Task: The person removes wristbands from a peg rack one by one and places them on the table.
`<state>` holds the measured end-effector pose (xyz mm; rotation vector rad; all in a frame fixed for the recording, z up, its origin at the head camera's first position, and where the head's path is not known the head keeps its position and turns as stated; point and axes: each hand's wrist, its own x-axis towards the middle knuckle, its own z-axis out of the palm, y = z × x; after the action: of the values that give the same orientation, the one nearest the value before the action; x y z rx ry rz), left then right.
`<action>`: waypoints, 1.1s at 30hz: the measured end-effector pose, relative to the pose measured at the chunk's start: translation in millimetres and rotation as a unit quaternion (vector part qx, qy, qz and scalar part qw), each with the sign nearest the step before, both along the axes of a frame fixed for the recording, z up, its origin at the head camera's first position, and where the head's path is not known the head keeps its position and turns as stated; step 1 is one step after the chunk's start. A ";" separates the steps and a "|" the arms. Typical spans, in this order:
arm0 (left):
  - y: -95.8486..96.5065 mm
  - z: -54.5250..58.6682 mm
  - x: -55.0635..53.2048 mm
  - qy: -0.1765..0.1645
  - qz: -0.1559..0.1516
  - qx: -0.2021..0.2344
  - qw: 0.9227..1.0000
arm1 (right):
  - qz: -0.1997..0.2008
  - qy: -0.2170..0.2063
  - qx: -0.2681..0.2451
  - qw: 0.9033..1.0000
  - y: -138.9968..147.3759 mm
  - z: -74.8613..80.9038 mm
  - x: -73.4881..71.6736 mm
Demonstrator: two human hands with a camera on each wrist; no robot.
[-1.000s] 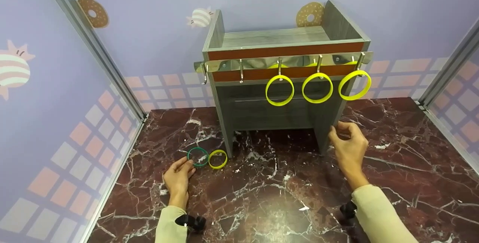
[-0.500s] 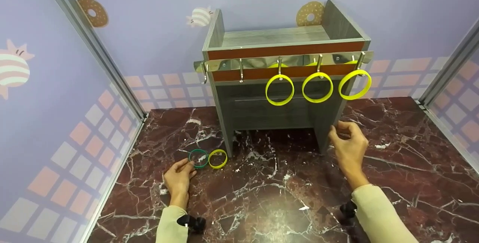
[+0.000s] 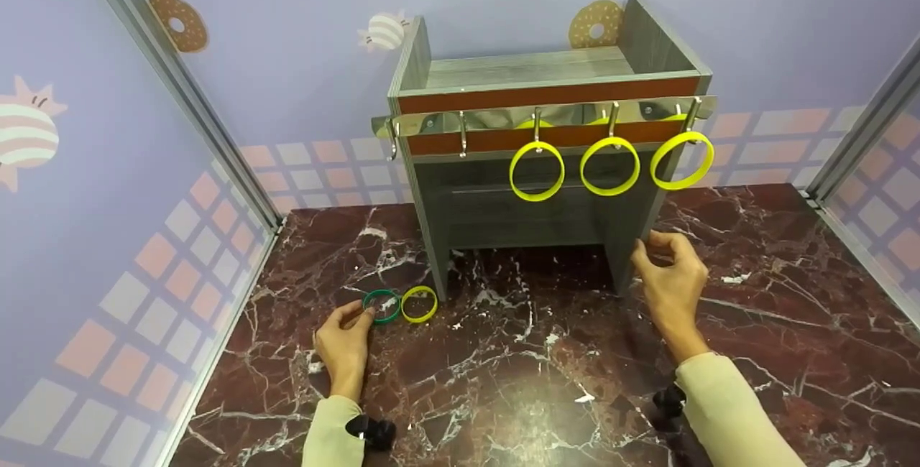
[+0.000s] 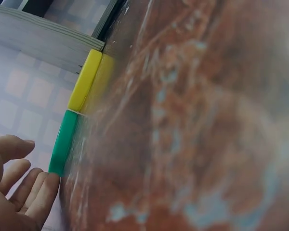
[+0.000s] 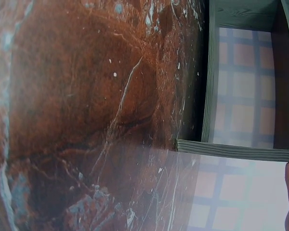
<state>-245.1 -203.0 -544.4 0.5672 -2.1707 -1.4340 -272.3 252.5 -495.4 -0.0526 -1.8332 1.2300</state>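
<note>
Green ring [image 4: 63, 143] lies flat on the marble tabletop [image 3: 532, 381], against or just beside a yellow ring [image 4: 85, 81] left of the stand. My left hand [image 3: 343, 341] is at its near left rim, thumb and fingers spread; one fingertip seems to touch the band, no pinch made. Right hand [image 3: 672, 280]: fingers bent at the stand's right side panel [image 3: 627, 237]; can't tell whether it pinches the edge or only rests there. I judge the ring light, fairly stiff, hard to break, apt to skid on polished stone. I'd pinch the band across the outer rim, away from yellow.
</note>
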 end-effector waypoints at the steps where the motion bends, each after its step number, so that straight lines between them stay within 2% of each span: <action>1: 1.0 1.0 0.0 0.004 -0.003 -0.002 1.000 | 0.001 0.001 0.000 1.000 0.0 0.1 -0.2; 8: 14.0 14.1 -2.3 0.044 -0.046 0.023 0.998 | -0.002 -0.002 0.001 1.000 0.0 0.8 -0.7; 18: 43.9 39.3 -13.8 0.097 -0.101 0.067 0.988 | -0.001 -0.003 0.001 1.000 0.1 0.5 -0.4; 25: 62.7 51.9 -22.4 0.126 -0.139 0.078 0.979 | -0.003 -0.002 0.010 1.000 0.9 -0.4 -1.2; 33: 79.8 64.3 -32.0 0.157 -0.167 0.068 0.971 | -0.006 0.004 0.010 1.000 0.6 -1.1 -0.9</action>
<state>-277.1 -123.2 -480.1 0.0073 -1.9856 -1.7220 -273.1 253.1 -496.5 -0.0461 -1.8353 1.2016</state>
